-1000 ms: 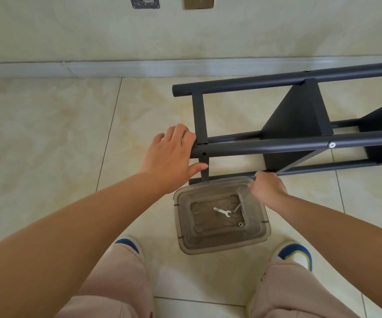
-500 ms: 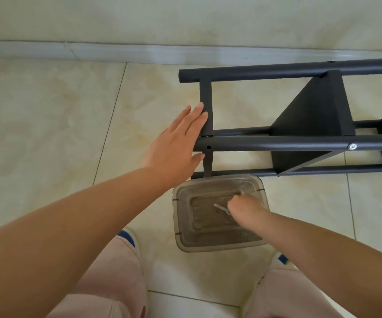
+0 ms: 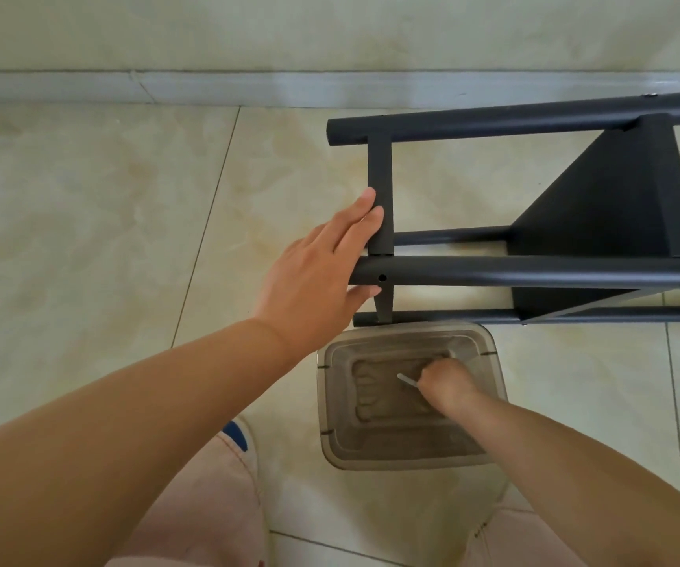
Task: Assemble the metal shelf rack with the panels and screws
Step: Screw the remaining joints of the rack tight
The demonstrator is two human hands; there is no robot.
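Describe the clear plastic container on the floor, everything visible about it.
The container is a smoky, translucent plastic tub, rectangular with rounded corners and a stepped rim, its base moulded with ridges. It stands upright and open on the tiled floor, just in front of the black rack's lowest tube, between the person's feet. The right hand reaches into it, fingers curled round a slim silvery metal tool. Other contents are hidden.

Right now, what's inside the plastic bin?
Inside the plastic bin the right hand grips a small metal tool; the hand covers anything else lying there.
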